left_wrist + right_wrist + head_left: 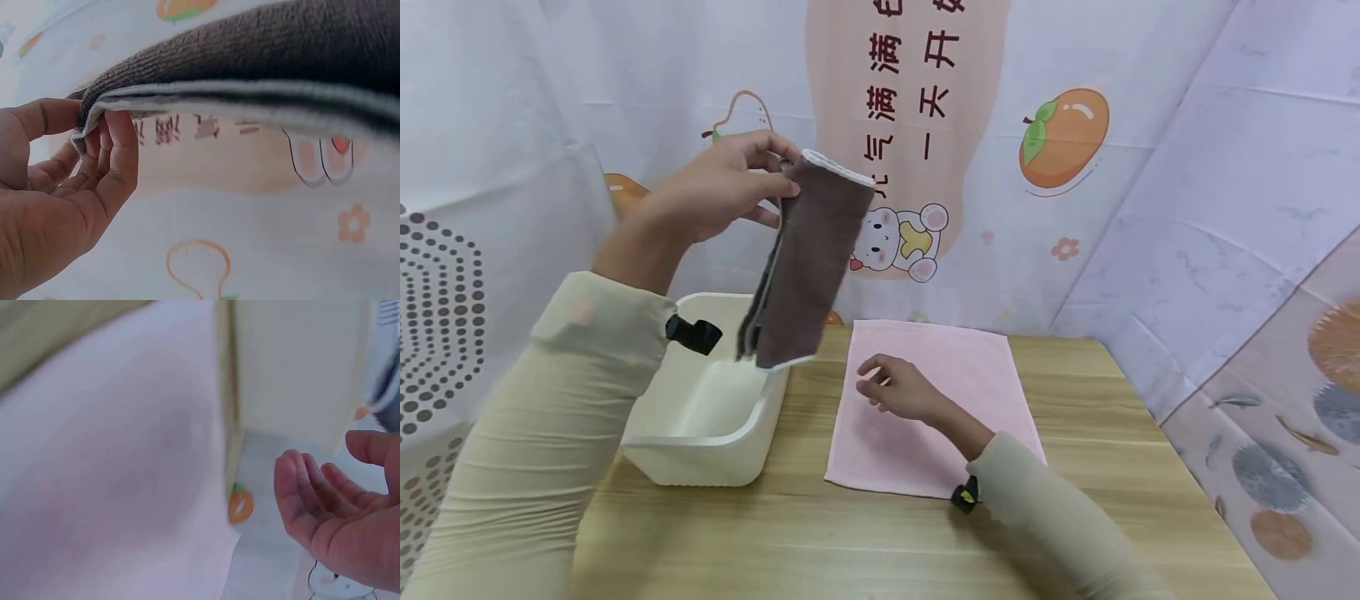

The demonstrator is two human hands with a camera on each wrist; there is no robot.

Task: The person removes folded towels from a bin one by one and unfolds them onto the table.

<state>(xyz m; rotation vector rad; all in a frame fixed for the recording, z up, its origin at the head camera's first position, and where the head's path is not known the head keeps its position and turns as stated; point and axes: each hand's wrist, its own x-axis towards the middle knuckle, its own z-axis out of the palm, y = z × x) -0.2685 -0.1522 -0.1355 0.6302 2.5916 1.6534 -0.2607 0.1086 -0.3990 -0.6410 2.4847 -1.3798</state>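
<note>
My left hand [733, 183] pinches a folded dark brown towel [820, 258] with white edging by its upper corner, thumb on one side and fingers on the other. The towel hangs in the air at a tilt, just right of and above the white bin. In the left wrist view the towel [250, 50] stretches away from the pinching hand [69, 169], its layers showing along the edge. My right hand [902, 387] hovers over a pink towel [955, 367] spread flat on the table, fingers loosely bent and holding nothing.
A white plastic bin [700, 458] stands on the left of the wooden table [820, 542]; the part of its inside that shows is bare. A printed curtain [1150, 100] hangs behind the table and along its right side.
</note>
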